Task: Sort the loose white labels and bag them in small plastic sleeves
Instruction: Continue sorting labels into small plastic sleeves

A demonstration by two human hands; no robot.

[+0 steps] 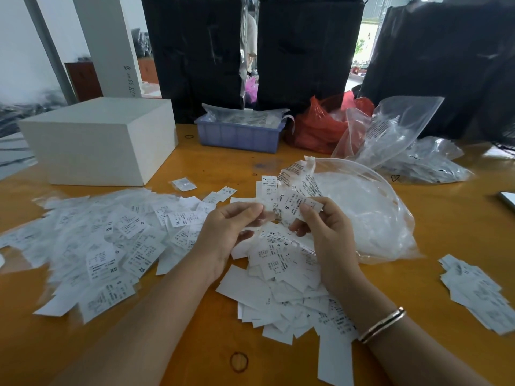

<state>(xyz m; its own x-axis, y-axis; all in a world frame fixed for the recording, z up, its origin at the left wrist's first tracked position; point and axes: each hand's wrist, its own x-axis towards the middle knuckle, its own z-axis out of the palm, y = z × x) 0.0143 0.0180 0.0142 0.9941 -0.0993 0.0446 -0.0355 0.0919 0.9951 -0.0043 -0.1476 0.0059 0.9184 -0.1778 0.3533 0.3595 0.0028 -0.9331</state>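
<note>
My left hand (231,227) and my right hand (323,227) meet above the table's middle, both pinching a small clear plastic sleeve with a white label marked S (288,208) in it. Below them lies a heap of loose white labels (284,277). To the left spreads a wide pile of bagged labels (106,240) in clear sleeves, marked XS and S. A smaller stack of labels (473,291) lies at the right edge. A large clear bag of empty sleeves (370,218) sits right of my hands.
A white box (103,140) stands at the back left, a purple bin (239,132) and a red bag (320,126) behind the middle. More clear bags (398,140) lie at the back right. Black wrapped bundles (306,51) wall off the far side. A rubber band (239,362) lies on the orange table (195,344).
</note>
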